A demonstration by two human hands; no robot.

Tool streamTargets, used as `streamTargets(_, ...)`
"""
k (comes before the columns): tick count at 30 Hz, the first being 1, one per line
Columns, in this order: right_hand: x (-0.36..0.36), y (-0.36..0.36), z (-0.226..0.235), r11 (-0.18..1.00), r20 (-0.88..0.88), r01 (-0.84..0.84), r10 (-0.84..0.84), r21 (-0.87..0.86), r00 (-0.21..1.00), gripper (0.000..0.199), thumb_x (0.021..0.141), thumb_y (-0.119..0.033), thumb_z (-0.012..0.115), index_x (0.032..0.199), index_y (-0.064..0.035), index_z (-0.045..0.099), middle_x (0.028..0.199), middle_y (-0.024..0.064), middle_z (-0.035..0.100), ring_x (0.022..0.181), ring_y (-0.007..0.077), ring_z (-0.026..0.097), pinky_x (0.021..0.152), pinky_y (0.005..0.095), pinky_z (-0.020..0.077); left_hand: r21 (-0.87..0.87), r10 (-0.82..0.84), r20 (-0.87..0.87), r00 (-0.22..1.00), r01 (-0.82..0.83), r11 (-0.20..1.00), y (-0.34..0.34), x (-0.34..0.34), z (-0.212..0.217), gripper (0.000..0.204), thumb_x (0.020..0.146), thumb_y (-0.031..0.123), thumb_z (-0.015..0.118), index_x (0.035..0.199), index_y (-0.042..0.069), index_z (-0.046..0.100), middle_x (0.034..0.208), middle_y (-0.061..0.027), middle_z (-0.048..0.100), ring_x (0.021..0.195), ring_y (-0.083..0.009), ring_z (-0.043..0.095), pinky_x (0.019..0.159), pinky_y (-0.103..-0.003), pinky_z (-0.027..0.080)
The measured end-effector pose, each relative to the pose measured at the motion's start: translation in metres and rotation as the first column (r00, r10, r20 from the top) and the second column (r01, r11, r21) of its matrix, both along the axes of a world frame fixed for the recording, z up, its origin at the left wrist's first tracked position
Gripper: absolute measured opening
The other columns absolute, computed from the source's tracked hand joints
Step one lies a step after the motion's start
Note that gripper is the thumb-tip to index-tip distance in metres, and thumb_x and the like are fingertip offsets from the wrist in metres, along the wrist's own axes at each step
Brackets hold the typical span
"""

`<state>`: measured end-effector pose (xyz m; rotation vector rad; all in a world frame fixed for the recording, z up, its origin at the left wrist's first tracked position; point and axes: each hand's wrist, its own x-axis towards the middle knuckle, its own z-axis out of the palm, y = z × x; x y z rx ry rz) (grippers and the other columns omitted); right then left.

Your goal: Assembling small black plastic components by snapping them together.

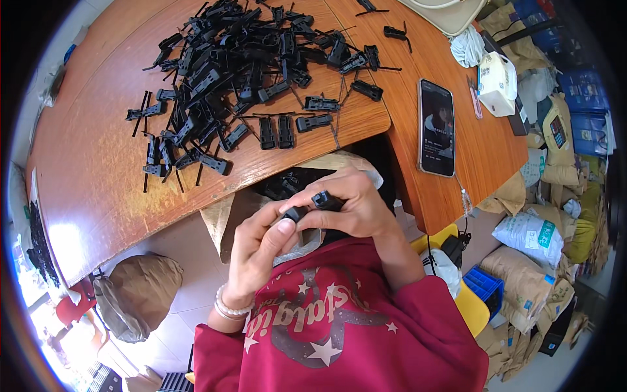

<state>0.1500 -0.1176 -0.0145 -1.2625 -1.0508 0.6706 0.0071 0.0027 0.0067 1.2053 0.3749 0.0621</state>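
Both hands meet above the lap, below the desk (98, 170) edge. Left hand (261, 251) and right hand (356, 206) pinch one black plastic clip (313, 204) together, fingers clenched on it. Clip pile (241, 65) on desk, well apart.

A small black plastic clip piece (312, 204), blocky and short, lies roughly level, pinched between the thumb and fingertips of the left hand (261, 245) and the curled fingers of the right hand (356, 206).
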Motion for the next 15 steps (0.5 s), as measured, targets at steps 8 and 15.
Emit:
streamTargets(8, -0.016, -0.002, -0.002, 0.999, 0.004, 0.046, -0.046, 0.023, 0.999, 0.023, 0.077, -0.008, 0.070, 0.098, -0.0001, 0.066, 0.076, 0.0130, 0.067, 0.065, 0.0220, 0.066, 0.058, 0.0275, 0.0479, -0.276, 0.144, 0.010, 0.990, -0.136, 0.951, -0.004, -0.005, -0.007, 0.033, 0.093, 0.013, 0.049, 0.115, -0.010, 0.055, 0.077, -0.0044, 0.055, 0.061, -0.0067, 0.040, 0.055, -0.021, 0.031)
streamTargets(15, -0.020, -0.002, -0.002, 0.956, 0.090, 0.239, -0.226, -0.173, 0.970, 0.017, 0.078, -0.007, 0.068, 0.092, 0.0027, 0.066, 0.068, 0.0098, 0.065, 0.061, 0.0112, 0.062, 0.056, 0.0242, 0.0456, 0.276, 0.020, -0.074, 0.997, 0.001, 0.961, 0.002, -0.008, -0.004, 0.048, 0.089, -0.001, 0.049, 0.135, -0.005, 0.036, 0.108, -0.0133, 0.059, 0.104, -0.0209, 0.055, 0.094, -0.032, 0.041)
